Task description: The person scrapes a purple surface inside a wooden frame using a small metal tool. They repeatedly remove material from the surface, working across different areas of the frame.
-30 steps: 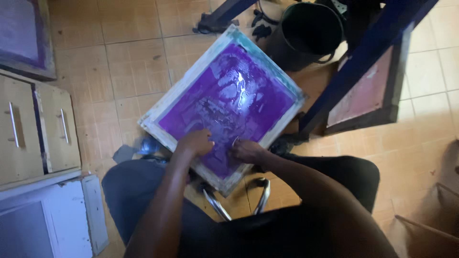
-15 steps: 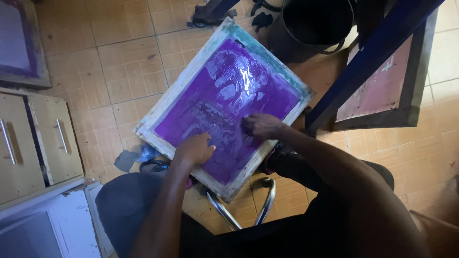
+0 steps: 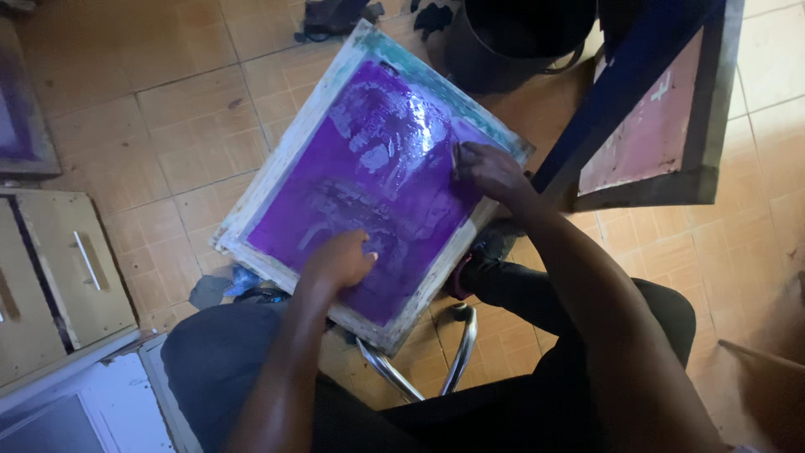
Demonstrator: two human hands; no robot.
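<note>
Tiled floor behind, black bucket (image 3: 520,38) at top. Purple printing screen (image 3: 369,180) tilts across lap, long axis lower left to upper right. Hands apart: left hand (image 3: 340,262) flat on near lower mesh; right hand (image 3: 490,170) pinches small tool at right edge.

A screen-printing workshop: a wooden-framed printing screen (image 3: 369,180) coated purple rests on the seated person's lap above a tiled floor (image 3: 159,134), another framed screen (image 3: 662,126) leans nearby, a black bucket (image 3: 511,33) stands behind, and more frames (image 3: 25,109) lie at the left
</note>
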